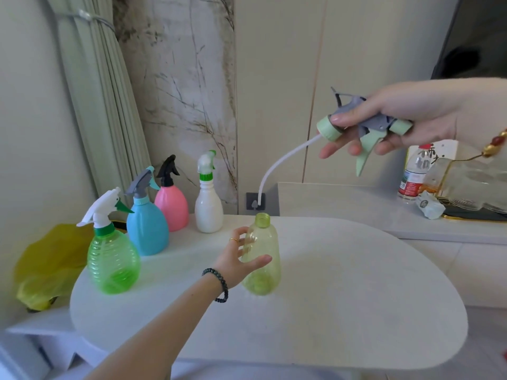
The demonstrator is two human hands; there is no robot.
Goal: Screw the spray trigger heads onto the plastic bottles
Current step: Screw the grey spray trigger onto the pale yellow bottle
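Now | yellow-green bottle (264,259) upright on the white table (343,283), neck open | left hand (237,260) wrapped round it, thumb in front, fingers behind | right hand (411,116) high to the right, gripping the spray trigger head (373,124) | its white dip tube (279,165) curves down, tip just above the neck | capped spray bottles (146,229) stand to the left

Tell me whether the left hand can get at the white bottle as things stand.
Probably yes. The left hand holds the yellow-green bottle, yet only bare table separates it from the white bottle, just beyond.
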